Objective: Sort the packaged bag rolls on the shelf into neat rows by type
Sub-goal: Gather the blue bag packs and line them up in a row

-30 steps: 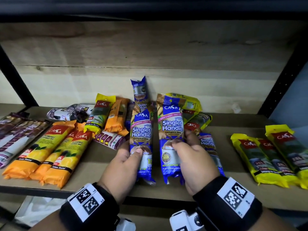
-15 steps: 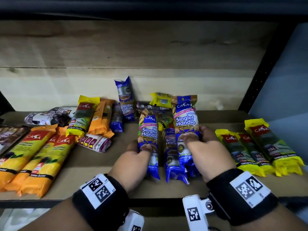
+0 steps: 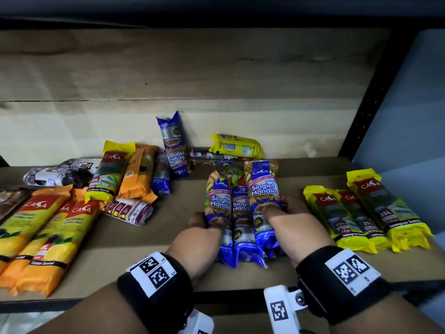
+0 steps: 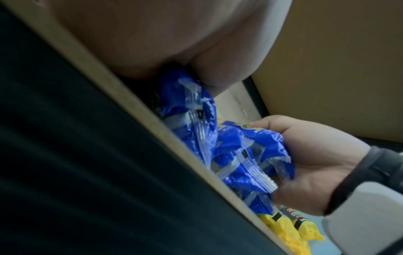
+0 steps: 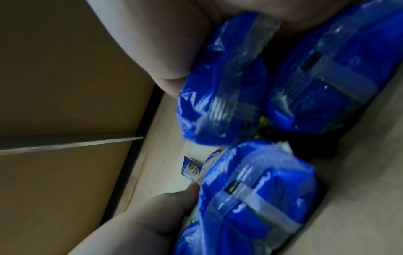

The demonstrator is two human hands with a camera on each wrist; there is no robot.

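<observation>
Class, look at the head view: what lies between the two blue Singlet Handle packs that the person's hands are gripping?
A third blue pack lies between the left-held pack and the right-held pack, touching both. The head view shows this best.

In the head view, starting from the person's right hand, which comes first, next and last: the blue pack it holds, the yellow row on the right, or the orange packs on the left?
1. Blue pack: in the right hand itself.
2. Yellow row: just to the right of that hand.
3. Orange packs: far left, beyond the left hand.
</observation>
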